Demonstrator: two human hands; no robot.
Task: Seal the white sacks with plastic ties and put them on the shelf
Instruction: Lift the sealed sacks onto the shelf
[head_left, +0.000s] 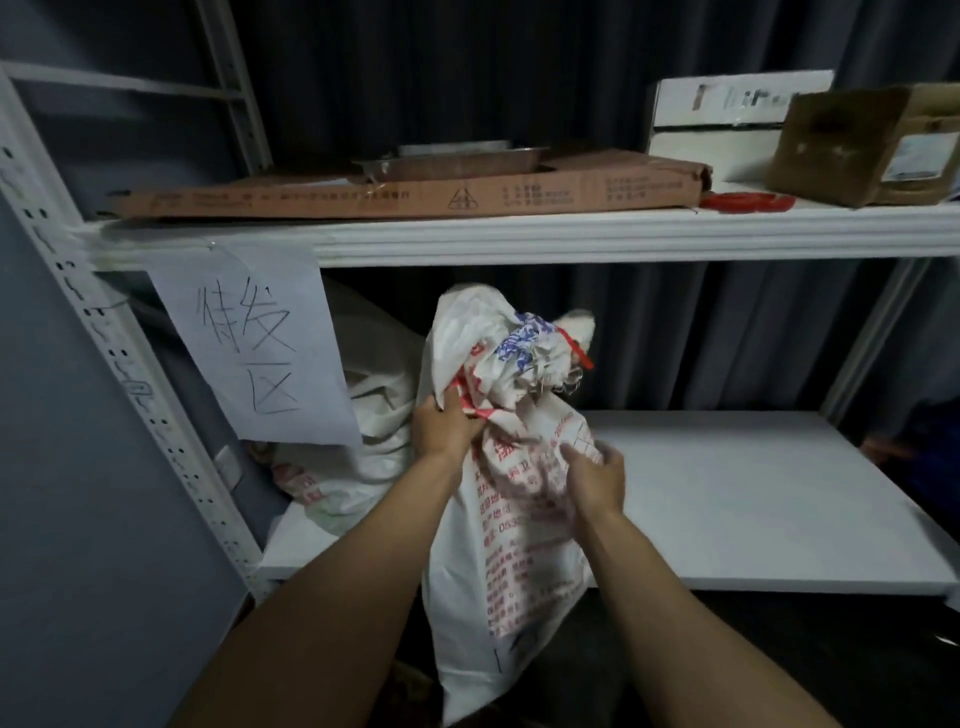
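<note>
Hands share the load: the left hand (447, 428) grips bunched fabric just below the neck of the white sack (519, 561), and the right hand (597, 475) curls its fingers into the printed side a little lower. That split hold seems meant to steady a floppy load, with 1 hand controlling the top and the other the body. Above the left hand the neck is gathered and cinched with a red plastic tie (579, 353), so sealing looks done for this sack. The sack hangs in front of the lower shelf board (753, 493) with its bottom below the board's front edge, so it is not yet resting there. I judge the step in hand to be lifting it on.

The white board stretches away to the right of the right hand. To the left of the left hand a second white sack (374, 410) slumps on the same board, partly behind a handwritten paper sign (249, 353) hung from the upper shelf (519, 239). Well above both hands, that shelf holds a flat cardboard box (415, 195), a metal tray (452, 158), a white box (717, 119), a brown carton (862, 145) and something red (748, 201), possibly spare ties. Dark curtains (701, 338) hang behind the rack.
</note>
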